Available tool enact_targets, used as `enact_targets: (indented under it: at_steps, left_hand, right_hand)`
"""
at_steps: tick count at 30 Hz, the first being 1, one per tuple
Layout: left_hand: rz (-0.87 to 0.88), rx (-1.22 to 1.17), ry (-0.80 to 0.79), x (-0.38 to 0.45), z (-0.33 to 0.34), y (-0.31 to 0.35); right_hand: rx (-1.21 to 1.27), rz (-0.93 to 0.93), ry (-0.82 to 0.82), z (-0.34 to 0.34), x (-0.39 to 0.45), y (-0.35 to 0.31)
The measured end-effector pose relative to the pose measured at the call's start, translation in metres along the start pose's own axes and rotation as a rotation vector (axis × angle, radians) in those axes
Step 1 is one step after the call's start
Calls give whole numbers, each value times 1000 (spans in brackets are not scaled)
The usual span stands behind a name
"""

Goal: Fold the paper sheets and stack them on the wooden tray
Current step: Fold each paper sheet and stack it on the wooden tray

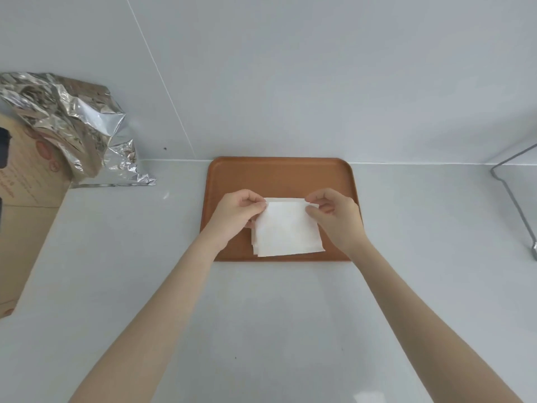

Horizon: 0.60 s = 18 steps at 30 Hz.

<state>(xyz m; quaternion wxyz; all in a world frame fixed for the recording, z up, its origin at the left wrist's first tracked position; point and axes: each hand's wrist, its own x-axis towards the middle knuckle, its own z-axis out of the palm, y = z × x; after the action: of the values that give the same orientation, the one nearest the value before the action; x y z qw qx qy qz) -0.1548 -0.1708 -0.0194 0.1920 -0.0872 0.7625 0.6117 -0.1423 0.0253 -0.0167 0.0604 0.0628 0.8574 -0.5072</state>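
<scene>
Item: folded paper sheet (286,222), white, topmost on a small stack of folded sheets (255,248) whose edges show at the near left.
Location: on the wooden tray (279,175), toward its near edge; the tray sits on a pale countertop (261,315) against the wall.
Left hand (236,212): thumb and fingers pinched closed on the sheet's far left corner.
Right hand (334,215): thumb and fingers pinched closed on the far right corner.
Position of sheet: far edge looks slightly lifted between the two pinches; the near edge rests on the stack.
Handling, judged: very light, limp and thin; likely to crease or tear if pulled hard, and to drift or slide off the stack if dropped.
Hold points, judged: the two far corners as now, or along a fold, where the layers are stiffest.
Other articles: crumpled silver foil bag (75,126) and cardboard box (26,199) at left; metal rack (514,193) at right.
Writing: reddish print on the box, too blurred to read; no brand legible.
</scene>
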Motion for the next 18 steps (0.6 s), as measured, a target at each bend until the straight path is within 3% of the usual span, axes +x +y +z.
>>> enact_targets:
  at_steps: [7, 18]
  left_hand:
    - [137, 321, 182, 20, 8, -8]
    - [81, 199, 133, 13, 1, -4]
  right_hand:
    - [-28, 72, 10, 9, 21, 8]
    - [-18, 36, -14, 3, 13, -3]
